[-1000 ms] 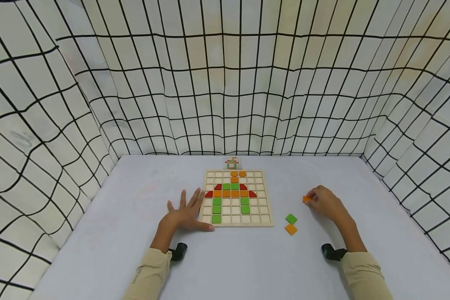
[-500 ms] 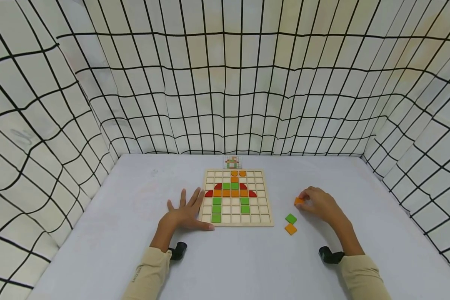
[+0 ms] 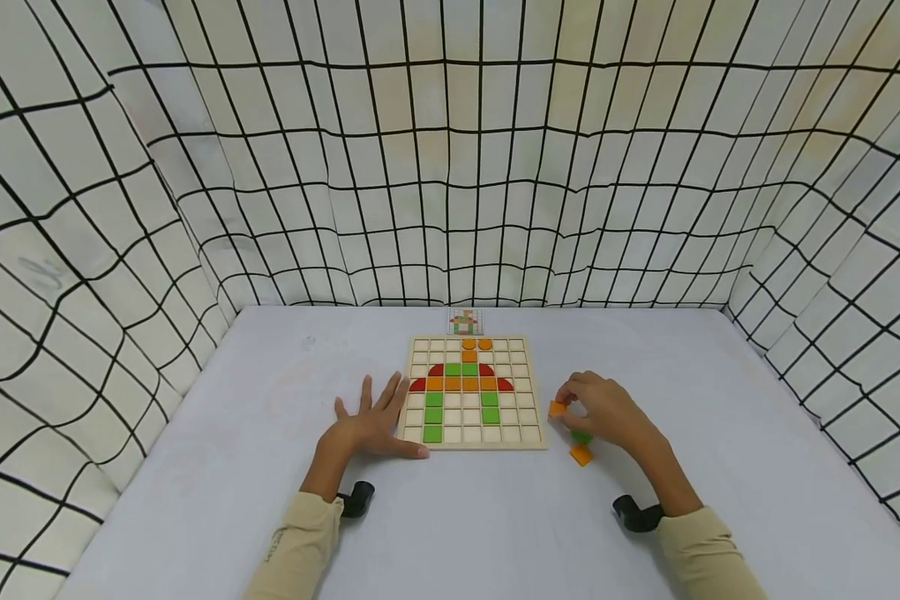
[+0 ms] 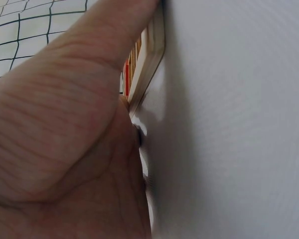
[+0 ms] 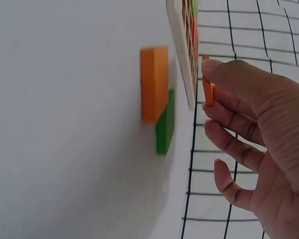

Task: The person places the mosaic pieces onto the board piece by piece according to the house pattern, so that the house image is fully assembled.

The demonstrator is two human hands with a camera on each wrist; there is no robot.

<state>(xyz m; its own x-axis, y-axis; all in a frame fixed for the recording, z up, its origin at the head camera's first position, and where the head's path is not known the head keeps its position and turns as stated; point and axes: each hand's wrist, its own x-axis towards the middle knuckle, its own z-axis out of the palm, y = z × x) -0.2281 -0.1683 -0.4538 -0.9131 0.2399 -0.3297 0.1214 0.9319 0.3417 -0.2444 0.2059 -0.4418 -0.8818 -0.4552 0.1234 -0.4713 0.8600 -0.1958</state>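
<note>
My right hand (image 3: pixel 603 408) pinches an orange square tile (image 3: pixel 557 409) between thumb and fingertips, just right of the wooden grid board (image 3: pixel 525 450). In the right wrist view the held tile (image 5: pixel 208 82) is seen edge-on, raised off the table. Fingers spread, my left hand (image 3: pixel 371 427) rests against the board's left edge, its thumb along the front corner. Orange, green and red pieces fill some of the board's cells. Below my right hand lie a green tile (image 3: pixel 582 437), partly covered by it in the head view, and another orange tile (image 3: pixel 581 455).
A small picture card (image 3: pixel 466 322) with a coloured pattern lies behind the board. The white table (image 3: pixel 495 525) is bounded at the back and sides by white walls with black netting (image 3: pixel 480 183).
My right hand has moved left with the orange tile, from right of the loose tiles to beside the board. My left hand has stayed in place.
</note>
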